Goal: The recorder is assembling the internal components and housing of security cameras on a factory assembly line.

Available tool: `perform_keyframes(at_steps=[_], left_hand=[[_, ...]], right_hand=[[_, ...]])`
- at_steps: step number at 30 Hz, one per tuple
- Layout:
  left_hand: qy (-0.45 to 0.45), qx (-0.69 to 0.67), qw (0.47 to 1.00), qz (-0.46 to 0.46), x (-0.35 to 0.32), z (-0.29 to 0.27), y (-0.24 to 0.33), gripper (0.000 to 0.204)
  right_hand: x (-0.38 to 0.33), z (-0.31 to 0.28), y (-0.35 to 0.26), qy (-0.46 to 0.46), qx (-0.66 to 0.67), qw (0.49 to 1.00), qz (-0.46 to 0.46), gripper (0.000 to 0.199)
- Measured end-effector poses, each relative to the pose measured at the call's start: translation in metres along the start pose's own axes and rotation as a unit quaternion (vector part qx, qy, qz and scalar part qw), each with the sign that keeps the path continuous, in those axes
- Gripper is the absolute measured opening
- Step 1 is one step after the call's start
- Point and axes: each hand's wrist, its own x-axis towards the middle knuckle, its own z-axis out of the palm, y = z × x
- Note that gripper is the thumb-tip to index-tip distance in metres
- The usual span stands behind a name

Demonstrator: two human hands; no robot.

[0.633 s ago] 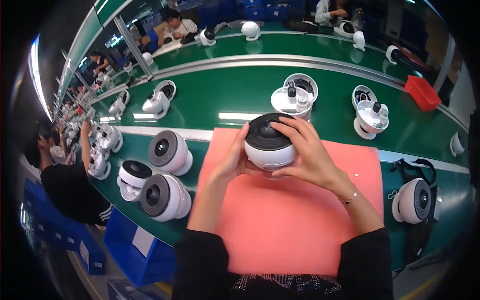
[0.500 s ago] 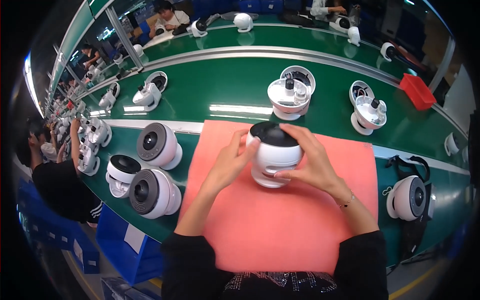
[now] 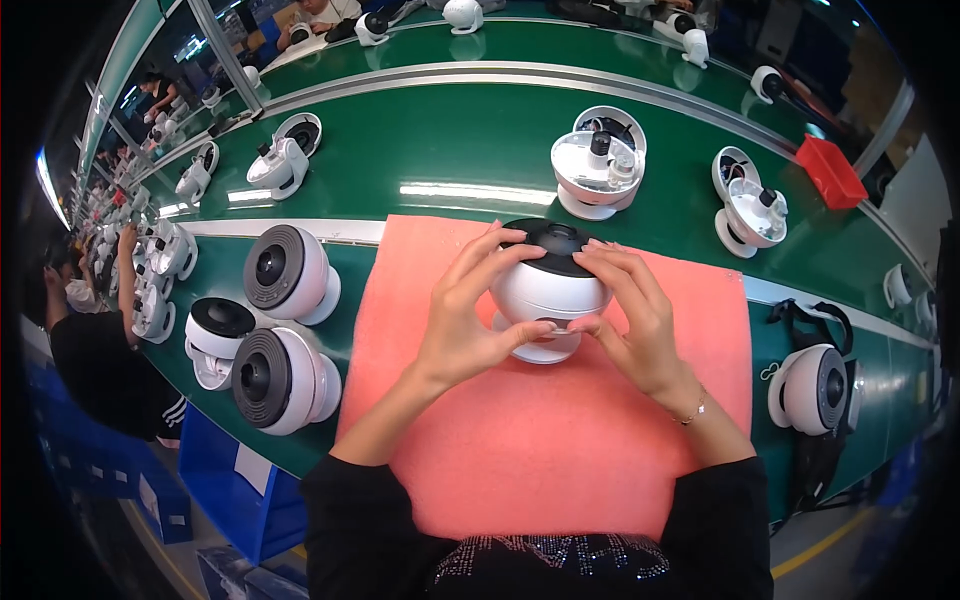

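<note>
A ball-shaped white device (image 3: pixel 553 296) with a black round face on top sits on its white foot on the pink mat (image 3: pixel 560 450). My left hand (image 3: pixel 478 310) grips its left side, fingers over the black rim and thumb low on the shell. On the opposite side, my right hand (image 3: pixel 637 315) is curled round it the same way. Both thumbs nearly meet at a small dark slot in the front. The hidden far side of the shell I cannot see.
To the left stand several similar devices, such as a grey-faced one (image 3: pixel 287 275); another (image 3: pixel 815 390) lies right by a black strap (image 3: pixel 822 315). Opened shells (image 3: pixel 598 165) rest on the green belt (image 3: pixel 430 150). A red bin (image 3: pixel 831 172) is far right; a co-worker (image 3: pixel 110 350) works at left.
The device's black face has tilted toward me and its centre hub shows. My left thumb has moved down from the top rim to the lower front. The view has shifted slightly.
</note>
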Motion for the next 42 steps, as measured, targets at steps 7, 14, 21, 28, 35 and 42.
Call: perform_keyframes(at_steps=[7,14,21,28,35,42], left_hand=[[0.040,0.032,0.998,0.023,0.004,0.003,0.007,0.057],[0.034,0.012,0.999,0.004,0.006,0.003,0.001,0.059],[0.020,0.069,0.997,0.032,0.010,0.003,0.011,0.063],[-0.034,0.169,0.976,0.136,0.029,-0.001,0.021,0.053],[-0.152,0.294,0.936,0.122,0.061,-0.015,0.042,0.046],[-0.149,0.310,0.924,0.168,0.054,-0.021,0.031,0.042]], right_hand=[[0.001,0.013,0.006,0.067,-0.033,0.996,-0.047,0.047],[0.003,0.015,0.007,0.065,-0.025,0.997,-0.031,0.048],[-0.001,0.005,0.002,0.045,-0.027,0.998,-0.038,0.048],[0.007,0.005,0.001,0.071,-0.073,0.993,-0.052,0.047],[0.025,0.015,0.009,0.089,-0.052,0.993,-0.060,0.046],[0.033,0.016,0.005,0.076,-0.046,0.994,-0.067,0.044]])
